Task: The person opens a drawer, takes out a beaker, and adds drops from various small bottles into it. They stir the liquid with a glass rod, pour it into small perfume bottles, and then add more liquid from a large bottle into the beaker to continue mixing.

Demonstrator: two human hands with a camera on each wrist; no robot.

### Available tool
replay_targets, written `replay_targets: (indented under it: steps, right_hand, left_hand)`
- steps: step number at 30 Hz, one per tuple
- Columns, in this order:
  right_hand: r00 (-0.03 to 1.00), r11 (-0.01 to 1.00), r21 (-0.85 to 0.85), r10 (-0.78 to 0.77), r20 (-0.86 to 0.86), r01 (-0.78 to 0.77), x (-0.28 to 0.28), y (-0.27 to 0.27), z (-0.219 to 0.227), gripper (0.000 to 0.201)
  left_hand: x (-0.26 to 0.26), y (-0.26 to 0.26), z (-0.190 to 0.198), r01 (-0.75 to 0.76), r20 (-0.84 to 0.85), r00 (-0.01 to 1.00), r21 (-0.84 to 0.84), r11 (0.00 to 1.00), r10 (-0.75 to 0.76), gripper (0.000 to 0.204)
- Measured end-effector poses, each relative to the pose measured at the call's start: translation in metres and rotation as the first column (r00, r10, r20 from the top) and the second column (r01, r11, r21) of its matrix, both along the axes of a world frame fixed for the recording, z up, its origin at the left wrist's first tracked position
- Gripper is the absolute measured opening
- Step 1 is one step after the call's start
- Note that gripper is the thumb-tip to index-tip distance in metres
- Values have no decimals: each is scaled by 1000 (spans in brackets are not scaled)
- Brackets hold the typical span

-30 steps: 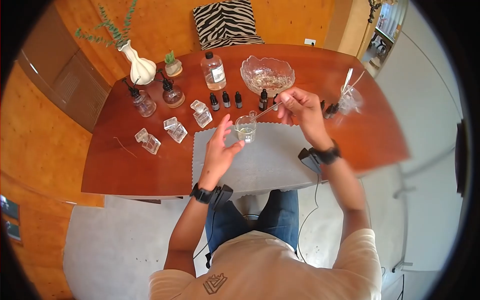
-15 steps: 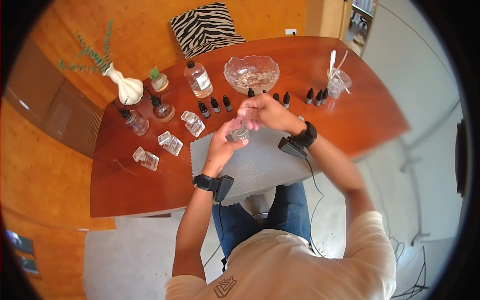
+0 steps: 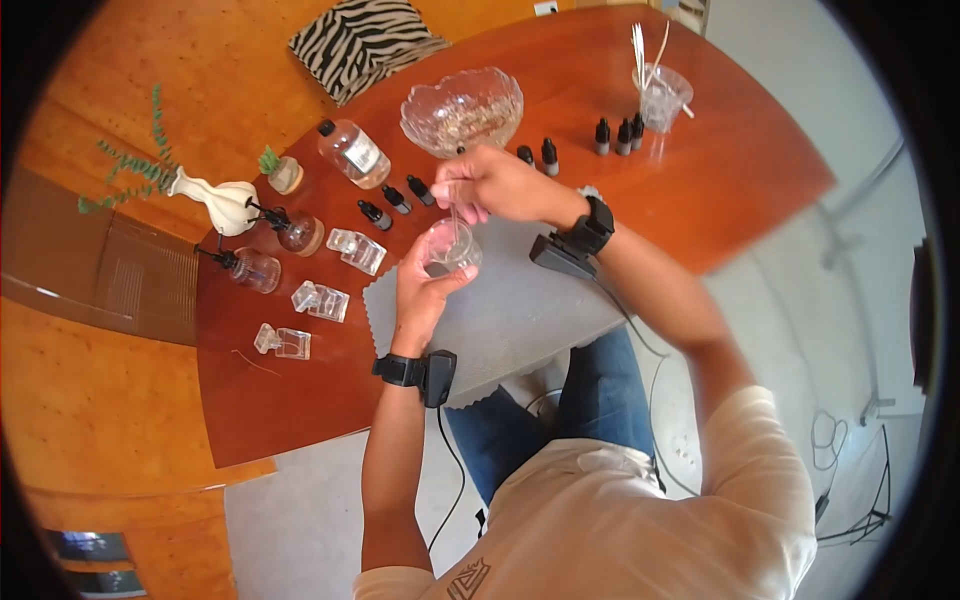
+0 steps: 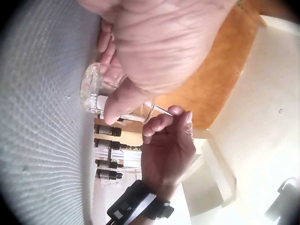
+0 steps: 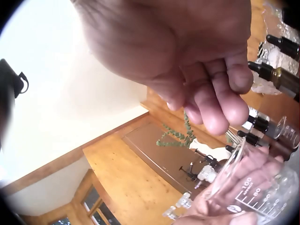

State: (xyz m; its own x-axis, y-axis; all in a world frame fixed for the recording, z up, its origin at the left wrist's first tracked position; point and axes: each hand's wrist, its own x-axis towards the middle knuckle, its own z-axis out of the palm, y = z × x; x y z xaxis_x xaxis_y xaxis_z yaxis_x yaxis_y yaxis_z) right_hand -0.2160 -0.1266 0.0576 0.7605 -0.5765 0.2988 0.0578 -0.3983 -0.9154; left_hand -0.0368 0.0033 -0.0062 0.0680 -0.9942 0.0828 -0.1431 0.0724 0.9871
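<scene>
My left hand [image 3: 420, 300] grips a small glass beaker [image 3: 462, 250] by its side, thumb in front, on the grey mat [image 3: 500, 320]. In the left wrist view the beaker [image 4: 93, 89] stands on the mat with a "100ml" mark beside the thumb. My right hand [image 3: 510, 185] pinches a thin clear rod [image 3: 455, 212] above the beaker, and the rod's lower end is inside it. In the right wrist view the beaker [image 5: 258, 187] shows printed measuring lines, with the right hand [image 5: 187, 61] over its rim.
Small black-capped bottles [image 3: 397, 199] stand behind the mat, with a glass bowl [image 3: 462, 110] and a labelled bottle [image 3: 355, 155] farther back. Square glass bottles [image 3: 357, 250], pump bottles [image 3: 252, 268] and a white vase [image 3: 225, 205] are at the left. A cup of sticks [image 3: 662, 100] stands back right.
The left hand, beside the beaker with fingers spread a second ago, now holds it. The right hand has brought the rod lower and more upright. The head view has turned and shifted.
</scene>
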Motion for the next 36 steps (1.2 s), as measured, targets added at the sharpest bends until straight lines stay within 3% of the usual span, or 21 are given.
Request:
replay_targets:
  steps: [3,5,7,9,11,12,13,18,21,22,25,29,32,35,36]
  right_hand:
    - [992,993,-14,118,-37,-119,-3,-1,1,33]
    - [986,995,16,99,133,-103,0,1,-9,35]
    - [990,969,-228,-74,117,99,3,-1,-19,28]
    - [995,992,-111,61,82,-52,3,-3,-20,28]
    - [999,991,-126,45,-13,-46,2,4,-17,31]
    - [1000,993,-117,-18,21,21,5,6,-23,38]
    - [972,931,-300,-164,170,209,14,6,-34,40]
    - [916,865,-415,-114,384,282,6,-1,-34,32]
    - [962,938,-343,59,267,38,-2,-1,-27,35]
    - [937,944,-329,84,340,34,-2,1,-28,37]
    - [950,889,-401,-104,295,222,-1,4,-25,40]
    - [943,978,-207,45,330,25,-4,8,-25,37]
    - [970,934,-318,-93,223,162,-3,8,-20,39]
    - [970,990,-126,83,227,-55,-9,11,-12,43]
    - [988,998,-59,14,155,-5,-5,12,-6,45]
  left_hand:
    - [-3,-5,3,-11,-1,1000,-35,999,11,64]
    - [-6,-5,4,-8,11,1000,-59,998,9,64]
    - [-2,-6,-7,-63,50,997,-44,997,65,64]
    - [-2,-8,-9,-29,29,999,-65,997,31,63]
    - [-5,-5,-8,-47,30,998,-40,998,48,63]
    - [-6,-7,-8,-47,37,998,-45,998,49,64]
    - [-6,-7,-9,-50,44,998,-52,997,53,64]
    - [-4,-7,-10,-79,63,995,-43,996,82,68]
    - [-3,-8,-10,-53,67,996,-55,997,56,70]
    - [-2,-9,-11,-49,63,997,-59,997,53,70]
    - [1,-10,-13,-55,70,996,-63,996,59,71]
    - [-1,-10,-11,-36,45,998,-65,997,39,69]
    - [-4,-9,-8,-47,16,999,-44,998,47,65]
    - [-5,-7,-3,-40,12,999,-41,998,41,60]
    - [-4,-7,-3,-37,40,998,-68,997,40,60]
